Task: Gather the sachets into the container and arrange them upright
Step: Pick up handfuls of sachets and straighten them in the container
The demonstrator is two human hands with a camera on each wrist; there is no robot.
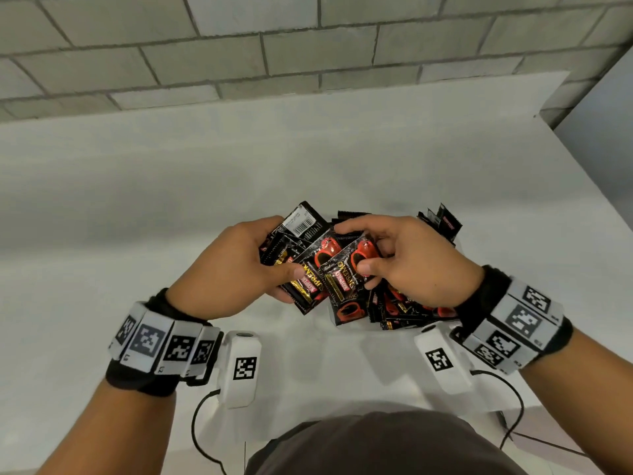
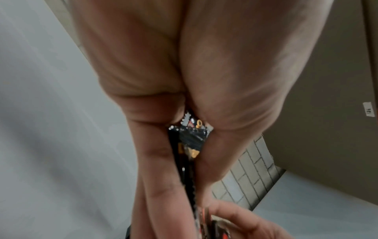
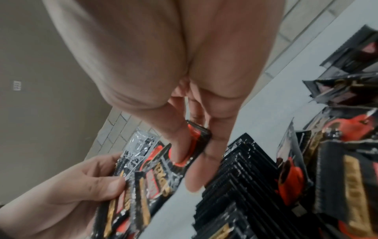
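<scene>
A: How far along is it?

B: Partway, I'd judge. The left hand grips a fanned bunch of black-and-red foil sachets; the right hand pinches one red-cup sachet at the bunch's edge.

A: And the container?

B: Hidden under the hands. A row of black sachets already stands upright beneath; loose ones beside still need sorting.

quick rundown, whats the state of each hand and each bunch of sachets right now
left hand: grips a fanned bunch of sachets
bunch of sachets: held above the table, fanned, not upright
right hand: pinches the front sachet
front sachet: held at its top end, overlapping the bunch
row of sachets: standing on edge, packed together
container: hidden, cannot tell
</scene>
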